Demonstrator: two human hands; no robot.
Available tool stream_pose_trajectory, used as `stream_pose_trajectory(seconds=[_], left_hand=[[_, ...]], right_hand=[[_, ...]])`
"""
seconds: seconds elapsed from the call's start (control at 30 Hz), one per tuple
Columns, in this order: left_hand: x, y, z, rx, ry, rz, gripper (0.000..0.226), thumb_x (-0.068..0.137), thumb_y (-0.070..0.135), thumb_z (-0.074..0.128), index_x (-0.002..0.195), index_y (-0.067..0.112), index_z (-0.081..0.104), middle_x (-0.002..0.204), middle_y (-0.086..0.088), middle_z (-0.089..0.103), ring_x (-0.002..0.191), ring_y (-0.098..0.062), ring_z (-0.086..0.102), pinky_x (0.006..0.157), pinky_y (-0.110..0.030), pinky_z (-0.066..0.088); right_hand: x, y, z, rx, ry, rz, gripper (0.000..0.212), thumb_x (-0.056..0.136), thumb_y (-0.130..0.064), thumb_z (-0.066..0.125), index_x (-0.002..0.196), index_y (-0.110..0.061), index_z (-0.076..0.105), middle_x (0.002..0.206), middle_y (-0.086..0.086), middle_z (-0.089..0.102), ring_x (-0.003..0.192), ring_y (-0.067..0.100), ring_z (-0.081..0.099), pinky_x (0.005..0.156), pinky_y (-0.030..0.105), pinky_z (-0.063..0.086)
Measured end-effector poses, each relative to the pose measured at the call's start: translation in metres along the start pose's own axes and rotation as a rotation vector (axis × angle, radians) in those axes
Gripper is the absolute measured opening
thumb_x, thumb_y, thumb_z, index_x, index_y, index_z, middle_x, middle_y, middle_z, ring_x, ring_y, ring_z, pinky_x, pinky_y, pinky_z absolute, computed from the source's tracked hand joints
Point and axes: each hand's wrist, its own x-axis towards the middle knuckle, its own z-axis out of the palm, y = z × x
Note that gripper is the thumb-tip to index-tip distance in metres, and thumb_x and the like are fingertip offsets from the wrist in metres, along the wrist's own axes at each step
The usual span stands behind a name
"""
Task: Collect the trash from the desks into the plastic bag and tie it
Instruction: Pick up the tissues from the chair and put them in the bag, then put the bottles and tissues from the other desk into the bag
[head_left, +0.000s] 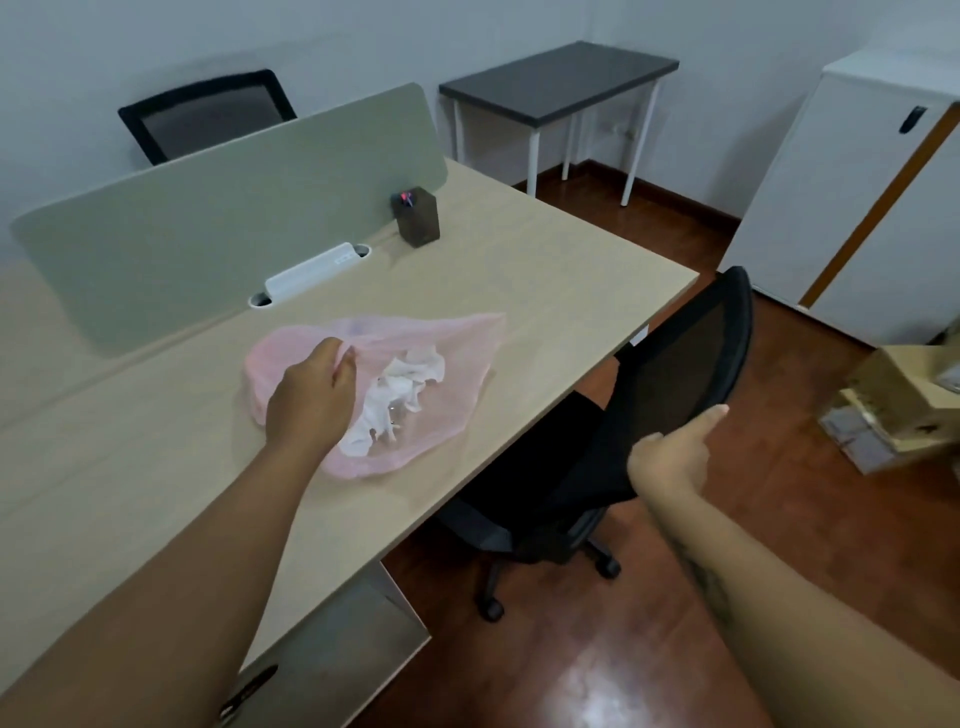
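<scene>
Item: pink plastic bag (457, 358), lying flat on the pale desk (545, 270), mouth unknotted. Contents: crumpled white tissue (400, 384) and a scrap of clear wrapper, visible through the film. Left hand (311, 395): pinching the bag's rim near its opening. Right hand (670, 457): closed on the back edge of the black chair (691, 343), thumb raised. Remaining desktop: pen holder (418, 215) only, no loose litter seen. Assessment: collection here apparently complete; tying outstanding.
</scene>
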Motion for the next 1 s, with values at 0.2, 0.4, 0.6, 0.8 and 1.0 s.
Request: stream_pose_trajectory(seconds=[0.2,0.4,0.6,0.8,1.0], left_hand=[[0.020,-0.022,-0.008,-0.065,-0.015,-0.002,0.027,0.102,0.035,0.041,0.079,0.020,0.045,0.067,-0.002,0.052,0.069,-0.034,0.050,0.059,-0.036,0.033],[0.029,-0.043,-0.016,-0.109,-0.018,-0.001,0.035,0.101,0.036,0.040,0.069,0.023,0.038,0.061,0.003,0.048,0.057,-0.013,0.045,0.050,-0.034,0.029],[0.028,-0.060,-0.042,-0.112,-0.004,0.016,0.029,0.099,0.034,0.044,0.070,0.030,0.039,0.059,0.005,0.046,0.057,-0.022,0.046,0.049,-0.032,0.030],[0.023,-0.104,-0.090,-0.030,0.074,-0.028,0.018,0.098,0.038,0.042,0.089,0.023,0.049,0.064,-0.005,0.056,0.064,-0.034,0.055,0.057,-0.037,0.046],[0.001,-0.179,-0.158,0.134,0.246,-0.232,0.018,0.101,0.033,0.041,0.092,0.021,0.050,0.066,-0.007,0.055,0.065,-0.035,0.053,0.056,-0.037,0.043]], right_hand=[[-0.055,-0.026,0.068,0.144,0.100,0.037,0.078,0.098,-0.011,0.038,0.152,-0.028,-0.015,0.136,0.024,0.046,0.107,0.041,0.056,0.087,0.048,0.044],[-0.088,-0.036,0.108,0.289,0.155,0.085,0.078,0.096,-0.013,0.042,0.153,-0.029,-0.008,0.134,0.021,0.046,0.104,0.042,0.055,0.078,0.043,0.039],[-0.097,-0.055,0.083,-0.323,0.318,-0.693,0.080,0.086,-0.027,0.060,0.152,-0.014,0.016,0.159,0.020,0.012,0.144,0.042,0.013,0.118,0.055,0.012],[-0.126,-0.161,0.132,-0.604,-0.102,-1.140,0.088,0.084,-0.052,0.065,0.153,-0.032,0.015,0.160,0.013,0.014,0.145,0.042,0.010,0.116,0.052,0.012],[-0.181,-0.205,0.201,-0.435,-0.519,-1.380,0.011,0.091,-0.013,0.049,0.080,-0.015,0.052,0.079,0.013,0.063,0.078,0.037,0.061,0.064,0.036,0.045]])
